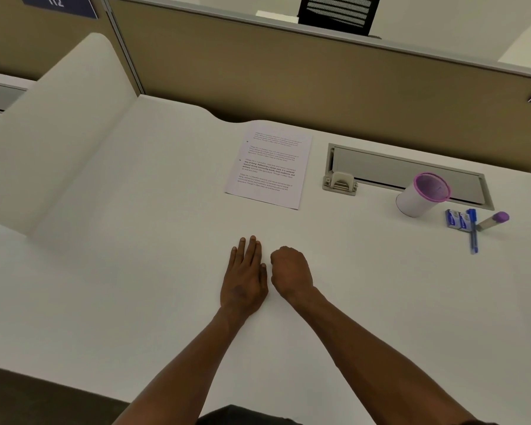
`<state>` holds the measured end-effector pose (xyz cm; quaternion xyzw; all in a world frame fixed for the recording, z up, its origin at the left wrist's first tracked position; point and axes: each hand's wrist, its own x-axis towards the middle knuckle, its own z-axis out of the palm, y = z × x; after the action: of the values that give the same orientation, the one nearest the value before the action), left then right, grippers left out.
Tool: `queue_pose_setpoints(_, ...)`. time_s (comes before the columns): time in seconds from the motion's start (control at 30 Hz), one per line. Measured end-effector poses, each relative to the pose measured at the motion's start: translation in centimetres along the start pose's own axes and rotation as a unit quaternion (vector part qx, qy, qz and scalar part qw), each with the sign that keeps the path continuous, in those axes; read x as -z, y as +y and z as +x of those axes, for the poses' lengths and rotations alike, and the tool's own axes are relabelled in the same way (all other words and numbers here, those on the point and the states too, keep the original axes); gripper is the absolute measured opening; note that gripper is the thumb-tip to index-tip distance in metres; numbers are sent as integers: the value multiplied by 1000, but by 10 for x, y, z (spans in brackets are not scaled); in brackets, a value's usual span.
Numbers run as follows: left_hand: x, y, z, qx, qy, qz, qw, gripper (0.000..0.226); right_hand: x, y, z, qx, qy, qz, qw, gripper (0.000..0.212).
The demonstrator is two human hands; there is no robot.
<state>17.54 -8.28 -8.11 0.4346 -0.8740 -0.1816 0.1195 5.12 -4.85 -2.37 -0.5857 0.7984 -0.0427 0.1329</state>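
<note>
Soft even light, curved edges

Two hands on record: left hand (244,279) and right hand (290,271), both bare. The left forearm (196,357) and right forearm (374,348) are uncovered from the wrist to the lower frame edge. On the left hand the fingernails (242,239) are trimmed short. Dark fabric (246,417) of a garment shows at the bottom edge between the arms, cut not discernible. A thin dark sleeve edge (485,422) appears to border the right arm at the lower corner.
</note>
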Motion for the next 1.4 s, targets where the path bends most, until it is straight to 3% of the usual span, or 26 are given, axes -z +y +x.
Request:
queue_pose_setpoints(0.07,0,0,0,-1,0,-1,1000,58,5,3,0,-45,4,78,996,13)
queue_pose_setpoints(0.1,0,0,0,-3,2,2,1000,57,10,8,0,-95,9,164,982,15)
queue_pose_setpoints(0.13,0,0,0,-4,7,6,1000,57,14,15,0,-161,13,284,945,16)
queue_pose_setpoints(0.17,1,0,0,-4,9,8,1000,57,19,23,-2,-231,13,421,877,17)
queue_pose_setpoints(0.2,2,0,-1,-3,9,7,1000,57,23,30,-5,-285,7,552,784,18)
queue_pose_setpoints(0.27,2,2,-1,-2,11,5,1000,57,31,46,-15,-328,3,716,616,17)
queue_pose_setpoints(0.3,2,2,-1,-2,10,5,1000,57,34,53,-20,-334,5,757,562,16)
queue_pose_setpoints(0.37,3,3,-1,1,7,4,1000,57,39,66,-28,-336,12,805,489,13)
queue_pose_setpoints(0.47,4,3,-1,2,8,5,1000,56,44,82,-36,-338,28,837,429,14)
queue_pose_setpoints(0.7,7,5,0,3,-4,7,1000,55,65,108,-35,-312,57,883,346,15)
queue_pose_setpoints(0.93,6,5,0,-6,7,14,1000,59,122,167,-13,-251,113,901,334,16)
queue_pose_setpoints(1.1,-5,-3,3,-6,18,25,999,61,178,234,8,-204,186,887,370,16)
queue_pose_setpoints(1.27,-10,-5,4,-4,22,30,999,61,226,304,36,-245,283,782,499,9)
queue_pose_setpoints(1.3,-10,-4,4,-3,22,29,999,61,229,314,42,-267,290,744,540,10)
queue_pose_setpoints(1.4,-8,-3,3,-1,26,26,999,61,223,332,56,-339,264,518,740,14)
